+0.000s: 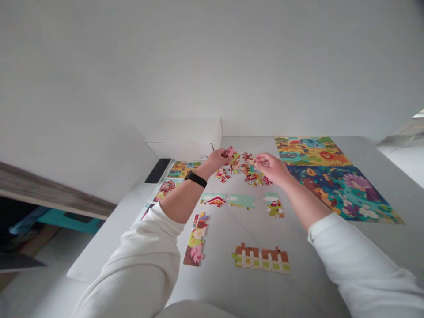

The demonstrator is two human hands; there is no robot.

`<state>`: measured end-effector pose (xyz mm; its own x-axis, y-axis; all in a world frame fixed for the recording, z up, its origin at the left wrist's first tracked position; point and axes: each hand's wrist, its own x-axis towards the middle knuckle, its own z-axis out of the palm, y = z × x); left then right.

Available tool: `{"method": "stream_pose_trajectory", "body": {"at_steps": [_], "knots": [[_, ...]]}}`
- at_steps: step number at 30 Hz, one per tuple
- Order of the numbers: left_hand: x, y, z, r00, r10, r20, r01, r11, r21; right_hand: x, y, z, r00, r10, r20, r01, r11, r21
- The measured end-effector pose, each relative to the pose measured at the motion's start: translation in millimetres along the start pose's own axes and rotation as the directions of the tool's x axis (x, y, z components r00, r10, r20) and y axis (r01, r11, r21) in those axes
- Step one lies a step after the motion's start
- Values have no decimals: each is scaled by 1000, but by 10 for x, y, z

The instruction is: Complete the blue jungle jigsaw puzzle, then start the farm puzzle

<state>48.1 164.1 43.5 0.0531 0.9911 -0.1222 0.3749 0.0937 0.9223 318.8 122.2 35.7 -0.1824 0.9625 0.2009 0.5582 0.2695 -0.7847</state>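
My left hand (216, 160), with a black band on the wrist, is closed on a pinkish puzzle piece (231, 151) above the far part of the table. My right hand (270, 166) has its fingertips pinched together on a small puzzle piece at the edge of a loose pile of pieces (251, 176); the fingers partly hide that piece. More loose pieces (222, 176) lie below my left hand. Closer to me are joined strips: a red roof strip (213, 200), a pale sky strip (242, 201), a tractor section (274, 206), a pig strip (196, 240) and a white fence strip (261, 258).
Two finished animal puzzles, one yellow (311, 150) and one dark blue (344, 194), lie at the right. A white box (185, 137) stands against the wall. Left of my forearm are a phone (158, 171) and a printed picture sheet (165, 190). The white table's (99, 251) edge runs along the left.
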Motion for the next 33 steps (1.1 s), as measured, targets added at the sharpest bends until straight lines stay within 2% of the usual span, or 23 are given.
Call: {"method": "stream_pose_trajectory", "body": {"at_steps": [4, 7, 13, 17, 19, 21, 24, 26, 28, 31, 33], "knots": [[-115, 33, 25, 993, 27, 111, -2, 976, -217, 373, -236, 350, 993, 65, 100, -57, 995, -80], [-142, 26, 38, 994, 19, 103, 9, 965, -261, 526, -314, 503, 986, 113, 122, -96, 986, -135], [-126, -75, 19, 996, -91, -1, 90, 983, -161, 616, -187, 564, 980, 147, 132, -136, 987, -84], [-132, -189, -46, 994, -97, -40, 93, 991, -94, 613, -93, 500, 970, 203, 133, -190, 977, -98], [-160, -240, -114, 994, -81, -80, 80, 997, -10, 618, -64, 459, 974, 202, 103, -184, 970, -159], [-210, -265, -190, 991, -17, -129, 42, 979, 198, 629, -45, 427, 979, 187, 86, -167, 966, -199], [-296, -231, -259, 971, 184, -156, -72, 838, 541, 652, -39, 412, 980, 168, 108, -147, 972, -181], [-321, -165, -247, 951, 278, -134, -145, 787, 599, 668, -54, 422, 980, 132, 148, -111, 984, -142], [-298, -89, -193, 959, 267, -94, -177, 825, 537, 679, -85, 438, 979, 62, 196, -46, 995, -88], [-202, -13, -84, 988, 157, -5, -145, 922, 358, 676, -139, 456, 967, -32, 252, 44, 998, -43], [-145, -7, -34, 994, 105, 15, -106, 960, 259, 656, -157, 453, 964, -42, 264, 60, 996, -63]]}}
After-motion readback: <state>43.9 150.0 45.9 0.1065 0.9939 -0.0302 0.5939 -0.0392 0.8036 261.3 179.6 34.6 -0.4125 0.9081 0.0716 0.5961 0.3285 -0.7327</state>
